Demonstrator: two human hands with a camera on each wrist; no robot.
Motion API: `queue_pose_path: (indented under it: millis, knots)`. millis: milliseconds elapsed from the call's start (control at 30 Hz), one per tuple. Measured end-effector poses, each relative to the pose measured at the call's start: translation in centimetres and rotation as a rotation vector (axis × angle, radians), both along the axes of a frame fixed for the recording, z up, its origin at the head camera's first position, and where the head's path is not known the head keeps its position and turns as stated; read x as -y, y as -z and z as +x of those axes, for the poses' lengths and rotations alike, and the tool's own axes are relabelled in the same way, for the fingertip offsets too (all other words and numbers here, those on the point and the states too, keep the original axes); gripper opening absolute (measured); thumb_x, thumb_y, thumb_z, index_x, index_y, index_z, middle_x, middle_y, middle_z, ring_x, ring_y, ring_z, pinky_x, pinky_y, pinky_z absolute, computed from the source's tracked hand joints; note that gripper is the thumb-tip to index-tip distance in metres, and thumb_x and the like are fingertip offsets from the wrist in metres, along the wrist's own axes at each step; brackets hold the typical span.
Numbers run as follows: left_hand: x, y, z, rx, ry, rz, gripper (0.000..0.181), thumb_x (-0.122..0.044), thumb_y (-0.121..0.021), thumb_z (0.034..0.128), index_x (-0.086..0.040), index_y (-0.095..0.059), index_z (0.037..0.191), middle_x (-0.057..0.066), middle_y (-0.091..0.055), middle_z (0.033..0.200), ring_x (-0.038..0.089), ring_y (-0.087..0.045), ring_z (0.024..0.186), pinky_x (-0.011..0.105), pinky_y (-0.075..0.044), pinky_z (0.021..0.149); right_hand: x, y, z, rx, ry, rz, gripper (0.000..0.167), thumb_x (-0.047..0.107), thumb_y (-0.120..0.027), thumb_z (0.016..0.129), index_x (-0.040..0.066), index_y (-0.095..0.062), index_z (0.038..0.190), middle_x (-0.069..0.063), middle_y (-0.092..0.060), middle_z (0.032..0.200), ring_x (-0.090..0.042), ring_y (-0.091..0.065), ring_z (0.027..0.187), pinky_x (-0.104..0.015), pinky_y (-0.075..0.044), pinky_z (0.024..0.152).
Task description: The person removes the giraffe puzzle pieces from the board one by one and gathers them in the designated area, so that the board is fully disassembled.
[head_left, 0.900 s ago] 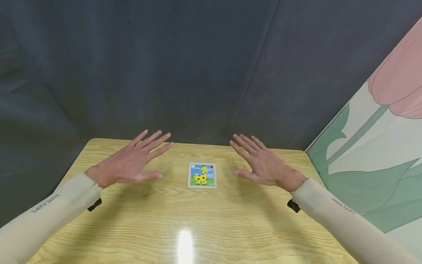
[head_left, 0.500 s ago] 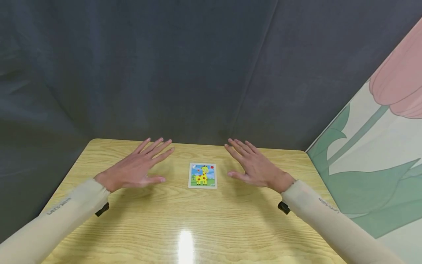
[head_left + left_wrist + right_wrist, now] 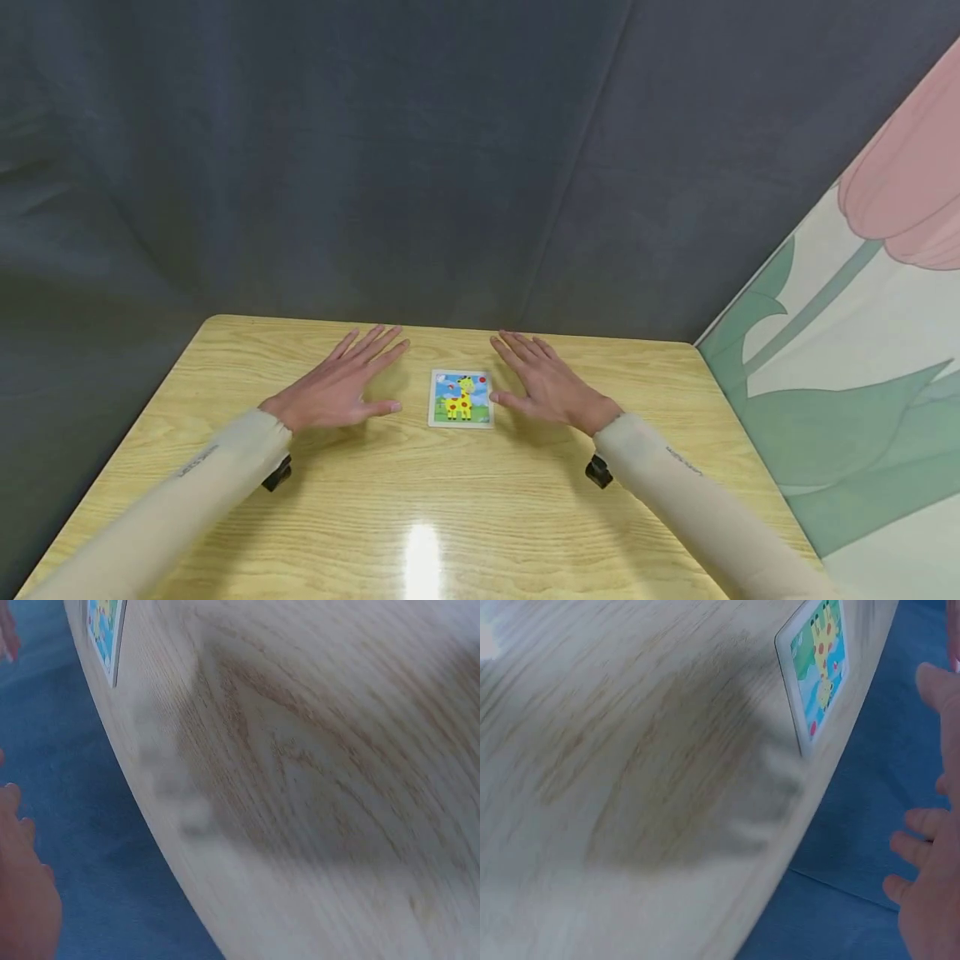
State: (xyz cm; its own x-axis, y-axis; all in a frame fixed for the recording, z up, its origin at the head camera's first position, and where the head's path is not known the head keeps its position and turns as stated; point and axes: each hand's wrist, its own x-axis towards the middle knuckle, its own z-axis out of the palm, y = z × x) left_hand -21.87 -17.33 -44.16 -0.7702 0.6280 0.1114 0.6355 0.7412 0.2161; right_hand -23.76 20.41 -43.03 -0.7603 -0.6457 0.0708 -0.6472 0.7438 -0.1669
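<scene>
A square picture board with a yellow giraffe and a pale border lies flat on the wooden table. To its left, the left hand hovers with fingers straight and spread, holding nothing. The right hand is held over the table just right of the board, fingers extended, its thumb tip at the board's right edge in the head view; touching or not, I cannot tell. In the right wrist view the board stands out beside the right hand. The left wrist view shows the board partly, and the left hand.
The wooden table has a light reflection near its front. A dark cloth hangs behind its back edge. On the right is a panel with a pink tulip and green leaves. A black device sits under the left wrist, another under the right.
Both hands have moved inward, toward the board, and slightly toward the table's surface. The fingers remain extended. The board has stayed in place.
</scene>
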Motion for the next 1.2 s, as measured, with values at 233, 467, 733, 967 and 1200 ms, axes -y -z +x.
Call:
queue_pose_path:
  millis: [233, 467, 733, 967, 1200]
  knots:
    - [-1.2, 1.5, -0.5, 0.107, -0.05, 0.079, 0.097, -0.064, -0.061, 0.1003, -0.018, -0.016, 0.173, 0.004, -0.003, 0.183, 0.037, -0.008, 0.17, 0.061, -0.001, 0.136, 1.5, 1.5, -0.8, 0.104, 0.031, -0.076, 0.088, 0.049, -0.063, 0.104, 0.004, -0.026, 0.169, -0.022, -0.031, 0.174, -0.041, -0.032, 0.162, -0.064, -0.026, 0.131]
    - [-2.2, 3.6, -0.8, 0.171, -0.095, 0.125, 0.102, -0.06, -0.068, 0.0983, -0.015, -0.015, 0.173, 0.007, -0.005, 0.183, 0.037, -0.006, 0.17, 0.062, 0.0, 0.136, 4.2, 2.9, -0.8, 0.202, 0.083, -0.119, 0.08, 0.047, -0.065, 0.105, 0.009, -0.033, 0.168, -0.015, -0.044, 0.169, -0.04, -0.042, 0.157, -0.063, -0.029, 0.129]
    - [-3.4, 4.7, -1.3, 0.209, -0.091, 0.153, 0.115, -0.066, -0.076, 0.0901, -0.015, -0.014, 0.173, 0.01, -0.01, 0.182, 0.038, -0.006, 0.17, 0.063, -0.003, 0.136, 6.1, 4.1, -1.6, 0.165, 0.068, -0.202, 0.056, 0.032, -0.07, 0.104, 0.003, -0.057, 0.15, -0.014, -0.071, 0.13, -0.033, -0.065, 0.127, -0.057, -0.049, 0.114]
    - [-4.3, 5.4, -1.7, 0.3, -0.125, 0.151, 0.111, -0.066, -0.073, 0.0924, -0.014, -0.017, 0.173, 0.006, -0.012, 0.182, 0.035, -0.004, 0.17, 0.061, -0.002, 0.136, 7.1, 4.6, -2.4, 0.211, 0.066, -0.227, 0.039, 0.02, -0.067, 0.106, 0.002, -0.066, 0.14, -0.012, -0.07, 0.123, -0.027, -0.066, 0.114, -0.049, -0.055, 0.105]
    - [-5.2, 5.6, -1.8, 0.388, -0.136, 0.14, 0.103, -0.062, -0.07, 0.0969, -0.01, -0.021, 0.172, 0.009, -0.016, 0.181, 0.038, -0.007, 0.17, 0.065, -0.003, 0.135, 8.0, 5.1, -2.8, 0.259, 0.088, -0.203, 0.03, 0.017, -0.067, 0.106, 0.005, -0.071, 0.133, -0.011, -0.066, 0.119, -0.021, -0.063, 0.104, -0.044, -0.056, 0.101]
